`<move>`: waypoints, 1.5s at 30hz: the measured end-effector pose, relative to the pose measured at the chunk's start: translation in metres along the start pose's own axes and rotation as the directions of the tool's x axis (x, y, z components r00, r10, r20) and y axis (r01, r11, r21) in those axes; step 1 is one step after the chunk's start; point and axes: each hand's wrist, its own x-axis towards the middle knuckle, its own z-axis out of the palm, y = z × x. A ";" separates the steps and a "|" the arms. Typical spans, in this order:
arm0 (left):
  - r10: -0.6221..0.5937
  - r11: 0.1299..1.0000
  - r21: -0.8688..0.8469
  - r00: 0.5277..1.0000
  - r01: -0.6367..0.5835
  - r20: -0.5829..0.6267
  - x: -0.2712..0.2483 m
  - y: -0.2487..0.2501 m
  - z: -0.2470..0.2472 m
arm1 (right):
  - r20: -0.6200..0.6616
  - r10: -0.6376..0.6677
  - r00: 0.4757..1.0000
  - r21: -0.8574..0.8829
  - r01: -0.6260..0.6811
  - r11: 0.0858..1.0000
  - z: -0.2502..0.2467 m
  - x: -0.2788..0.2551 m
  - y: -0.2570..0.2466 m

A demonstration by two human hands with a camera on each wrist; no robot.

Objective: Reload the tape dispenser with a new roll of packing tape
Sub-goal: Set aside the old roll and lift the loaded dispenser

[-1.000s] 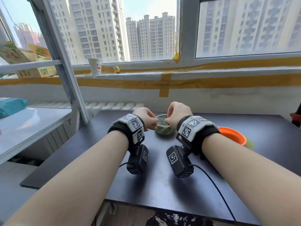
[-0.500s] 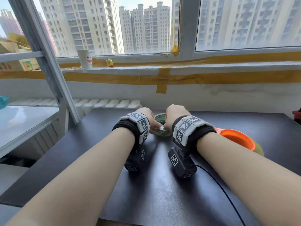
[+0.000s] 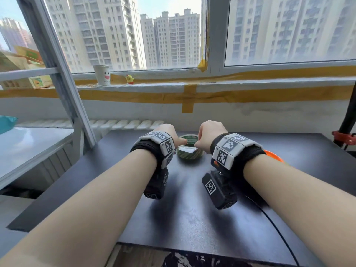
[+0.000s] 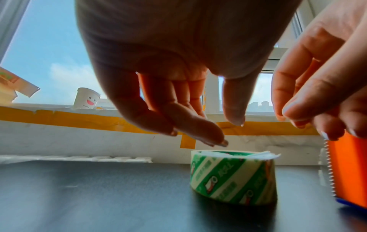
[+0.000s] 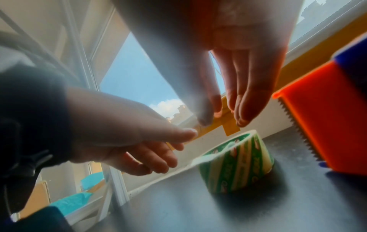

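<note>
A green-and-white patterned tape roll (image 3: pixel 189 152) lies flat on the dark table (image 3: pixel 192 218), with a loose white flap on its top rim (image 4: pixel 268 155). My left hand (image 3: pixel 171 134) hovers just above the roll (image 4: pixel 232 177) with its fingers hanging loose (image 4: pixel 228 131), holding nothing. My right hand (image 3: pixel 207 135) hangs over the roll's right side (image 5: pixel 238 161), fingers nearly straight (image 5: pixel 222 120), with nothing visibly in them. The orange tape dispenser (image 3: pixel 273 155) with its serrated blade (image 4: pixel 328 169) stands just right of the roll (image 5: pixel 327 117), mostly hidden behind my right wrist in the head view.
The table's far edge meets a wall under a taped windowsill holding a paper cup (image 3: pixel 102 75) and a small yellow toy (image 3: pixel 130 79). A slanted metal post (image 3: pixel 63 74) and a white side table (image 3: pixel 28 147) stand to the left. A red clamp (image 3: pixel 344 137) sits at far right.
My two hands, close together at the roll's top before, have drawn slightly apart and their fingers are off the roll. The roll stays in place.
</note>
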 end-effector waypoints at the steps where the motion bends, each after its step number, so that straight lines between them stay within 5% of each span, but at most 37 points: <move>1: 0.009 1.000 0.006 1.000 -0.009 -0.008 -0.005 0.002 -0.001 | 0.002 0.007 1.000 0.004 -0.007 1.000 -0.003 -0.005 0.003; 9: 0.048 0.994 -0.103 0.998 -0.044 0.040 -0.044 0.029 -0.004 | -0.053 0.118 0.992 -0.121 -0.124 0.985 -0.030 -0.058 0.040; 18: 0.129 0.966 -0.232 0.989 -0.110 0.068 -0.073 0.061 0.005 | 0.158 0.240 0.958 -0.224 -0.202 0.953 -0.031 -0.090 0.070; 25: 0.194 0.958 -0.219 0.981 -0.184 0.027 -0.070 0.074 0.013 | 0.036 0.202 0.979 -0.132 -0.196 0.972 -0.034 -0.082 0.083; 31: 0.215 0.925 -0.320 0.977 -0.204 0.001 -0.060 0.080 0.020 | -0.008 0.266 0.964 0.247 -0.255 0.935 -0.059 -0.056 0.099; 34: 0.248 0.902 -0.368 0.969 -0.228 0.009 -0.060 0.085 0.023 | 0.003 0.300 0.954 0.514 -0.259 0.818 -0.061 -0.039 0.107; 40: 0.261 0.863 -0.440 0.965 -0.247 -0.030 -0.051 0.096 0.029 | 0.141 0.352 0.926 0.923 -0.251 0.291 -0.051 -0.020 0.115; 45: 0.303 0.852 -0.440 0.953 -0.284 -0.030 -0.043 0.106 0.038 | 0.183 0.334 0.925 0.957 -0.244 0.154 -0.040 -0.013 0.117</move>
